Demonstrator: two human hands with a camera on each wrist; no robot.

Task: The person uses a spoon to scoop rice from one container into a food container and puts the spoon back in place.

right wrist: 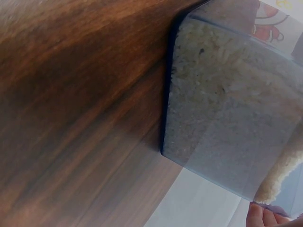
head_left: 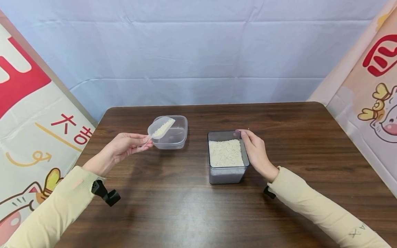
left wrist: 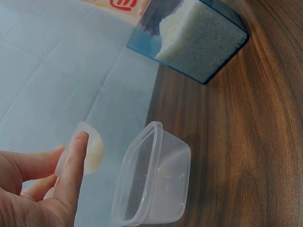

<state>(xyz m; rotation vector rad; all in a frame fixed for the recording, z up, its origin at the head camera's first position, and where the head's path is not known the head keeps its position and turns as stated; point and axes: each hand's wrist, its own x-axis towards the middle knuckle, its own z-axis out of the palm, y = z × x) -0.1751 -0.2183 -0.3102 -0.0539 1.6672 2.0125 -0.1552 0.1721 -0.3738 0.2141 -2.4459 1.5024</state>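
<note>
Clear scoop (head_left: 153, 127) of white rice (head_left: 163, 128) hangs above clear tub (head_left: 179, 137); smoky bin (head_left: 227, 176) of rice stands apart

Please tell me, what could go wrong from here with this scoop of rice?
First, the rice may spill outside: in the head view, the scoop overlaps the left rim of the clear container. Second, the scoop may twist, because the left grip pinches it by the handle. Third, the container may slide if bumped, since the right grip is on the tinted box instead.
</note>
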